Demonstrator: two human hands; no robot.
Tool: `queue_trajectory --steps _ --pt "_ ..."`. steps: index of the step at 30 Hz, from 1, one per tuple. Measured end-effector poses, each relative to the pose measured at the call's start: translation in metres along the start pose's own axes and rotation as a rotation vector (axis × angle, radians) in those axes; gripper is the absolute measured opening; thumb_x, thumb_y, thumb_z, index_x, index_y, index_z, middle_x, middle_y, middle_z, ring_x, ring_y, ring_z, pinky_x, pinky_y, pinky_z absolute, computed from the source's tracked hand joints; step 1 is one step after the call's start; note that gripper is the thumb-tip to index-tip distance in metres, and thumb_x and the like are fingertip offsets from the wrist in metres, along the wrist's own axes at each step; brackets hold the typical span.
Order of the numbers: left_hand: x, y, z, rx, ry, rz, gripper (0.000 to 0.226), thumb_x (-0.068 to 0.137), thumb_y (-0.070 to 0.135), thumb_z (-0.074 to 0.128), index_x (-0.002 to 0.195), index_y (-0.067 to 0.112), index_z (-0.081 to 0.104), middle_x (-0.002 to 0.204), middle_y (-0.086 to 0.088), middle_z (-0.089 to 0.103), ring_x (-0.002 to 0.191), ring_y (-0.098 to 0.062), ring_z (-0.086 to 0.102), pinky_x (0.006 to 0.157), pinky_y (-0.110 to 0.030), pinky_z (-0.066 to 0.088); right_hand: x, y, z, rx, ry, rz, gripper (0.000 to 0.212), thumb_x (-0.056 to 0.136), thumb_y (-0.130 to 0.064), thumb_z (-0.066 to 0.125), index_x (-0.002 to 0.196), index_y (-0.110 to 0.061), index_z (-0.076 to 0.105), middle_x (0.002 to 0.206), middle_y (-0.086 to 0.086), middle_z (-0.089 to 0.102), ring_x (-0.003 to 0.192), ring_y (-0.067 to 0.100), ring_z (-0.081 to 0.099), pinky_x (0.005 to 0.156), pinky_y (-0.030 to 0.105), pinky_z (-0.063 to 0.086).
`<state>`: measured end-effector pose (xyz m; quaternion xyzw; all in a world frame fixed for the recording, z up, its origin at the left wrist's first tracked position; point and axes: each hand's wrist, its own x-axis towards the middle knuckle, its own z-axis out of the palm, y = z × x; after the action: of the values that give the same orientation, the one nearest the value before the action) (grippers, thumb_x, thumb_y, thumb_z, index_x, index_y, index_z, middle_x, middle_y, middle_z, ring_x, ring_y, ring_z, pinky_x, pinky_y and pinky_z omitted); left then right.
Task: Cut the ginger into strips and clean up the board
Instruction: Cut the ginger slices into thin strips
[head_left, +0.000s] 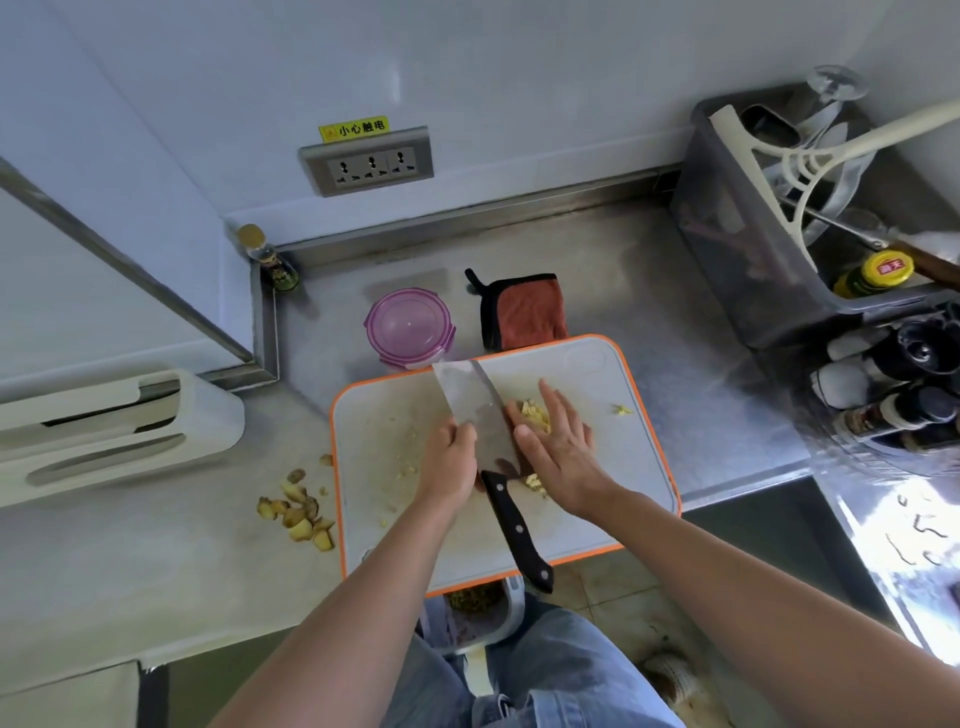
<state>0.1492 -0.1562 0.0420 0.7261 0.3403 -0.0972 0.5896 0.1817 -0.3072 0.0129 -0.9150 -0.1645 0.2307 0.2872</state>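
Black-handled knife, blade tip away

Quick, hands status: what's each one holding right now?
Left hand: fingers curled on the blade of the knife, not its handle.
Right hand: open, straight fingers resting on the ginger strips beside the blade.

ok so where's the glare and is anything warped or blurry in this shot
Head view: glare whites out the shiny surface at lower right; the wide-angle lens splays the wall lines outward; the bottles at right look smeared; cutting board and knife are sharp.
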Motion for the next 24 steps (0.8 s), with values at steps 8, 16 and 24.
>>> queue_trajectory --steps 8,16,24 --pt "0.003 -0.004 -0.01 -0.026 0.025 0.003 0.02 0.093 0.015 0.042 0.081 0.008 0.056 0.079 -0.014 0.06 0.077 -0.032 0.06 0.069 -0.047 0.049 -0.007 -0.01 0.008 -0.079 0.007 -0.082 0.061 0.093 -0.057 0.011 0.149 -0.037 0.027 0.161 -0.005 -0.007 0.145 0.012 -0.011 0.117 0.039 0.003" --pt "0.011 -0.01 -0.009 0.053 0.038 0.078 0.023 0.083 0.029 0.045 0.068 0.012 0.046 0.065 -0.01 0.05 0.073 -0.045 0.059 0.067 -0.062 0.051 -0.009 -0.013 -0.007 -0.206 0.147 -0.05 0.078 0.087 -0.068 0.002 0.138 -0.031 0.047 0.149 0.006 0.025 0.134 0.026 0.021 0.104 0.039 0.02" --pt "0.004 0.019 0.025 0.155 -0.012 0.144 0.009 0.09 0.016 0.057 0.089 0.007 0.055 0.083 -0.004 0.061 0.078 -0.023 0.059 0.067 -0.03 0.041 -0.024 -0.018 -0.025 -0.165 -0.09 0.072 0.077 0.087 -0.037 0.055 0.15 -0.031 0.012 0.093 0.01 0.065 0.084 0.03 0.062 0.068 0.033 0.047"
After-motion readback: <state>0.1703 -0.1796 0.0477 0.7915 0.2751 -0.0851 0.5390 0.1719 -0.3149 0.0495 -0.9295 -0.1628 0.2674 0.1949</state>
